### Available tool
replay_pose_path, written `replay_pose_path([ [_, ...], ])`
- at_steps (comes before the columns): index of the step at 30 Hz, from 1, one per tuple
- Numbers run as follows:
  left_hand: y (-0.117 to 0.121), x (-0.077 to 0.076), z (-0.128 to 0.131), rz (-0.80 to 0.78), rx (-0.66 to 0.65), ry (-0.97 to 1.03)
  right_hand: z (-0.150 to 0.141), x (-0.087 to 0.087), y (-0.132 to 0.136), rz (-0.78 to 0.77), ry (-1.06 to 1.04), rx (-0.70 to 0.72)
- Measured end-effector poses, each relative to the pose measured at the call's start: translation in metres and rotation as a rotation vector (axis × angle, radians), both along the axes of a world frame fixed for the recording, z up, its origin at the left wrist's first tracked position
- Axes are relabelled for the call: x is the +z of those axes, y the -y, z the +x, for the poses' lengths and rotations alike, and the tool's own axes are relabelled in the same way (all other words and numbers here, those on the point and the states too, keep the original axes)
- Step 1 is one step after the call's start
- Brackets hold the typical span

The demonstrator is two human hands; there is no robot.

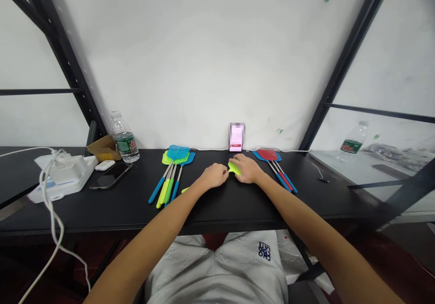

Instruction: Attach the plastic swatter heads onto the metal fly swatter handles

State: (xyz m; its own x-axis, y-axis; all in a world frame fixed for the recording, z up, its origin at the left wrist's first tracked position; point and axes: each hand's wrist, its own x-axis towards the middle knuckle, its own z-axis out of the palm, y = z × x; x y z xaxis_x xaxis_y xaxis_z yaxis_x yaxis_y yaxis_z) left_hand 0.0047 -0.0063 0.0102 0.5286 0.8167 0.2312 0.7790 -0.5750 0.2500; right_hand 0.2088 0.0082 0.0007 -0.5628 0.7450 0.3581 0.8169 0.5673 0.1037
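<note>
A lime-green plastic mesh fly-swatter head (234,168) sits between the hands, near the middle of the matte black tabletop (272,209), toward the far edge. It looks light, thin and flexible, so it will likely bend under pressure; the firmest hold is probably near its stiffer base, not the floppy mesh. The left hand (214,175) is almost closed, its fingertips (227,171) pinching the head's near side. The right hand (246,168) is curved against the far side, fingers (235,158) just above the head, but whether it grips cannot be told. Any handle is hidden. To the left, a bundle of blue-and-lime plastic fly swatters (171,177) lies just beside the left hand. To the right, a group of red-and-blue plastic fly swatters (268,156) lies just beside the right hand.
</note>
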Motion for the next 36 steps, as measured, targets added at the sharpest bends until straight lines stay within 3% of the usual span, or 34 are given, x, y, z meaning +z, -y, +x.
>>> replay_pose_path([
  [36,-0.012,0.0,-0.002,-0.165,-0.084,0.217,0.004,0.006,0.003,0.084,-0.02,-0.018],
])
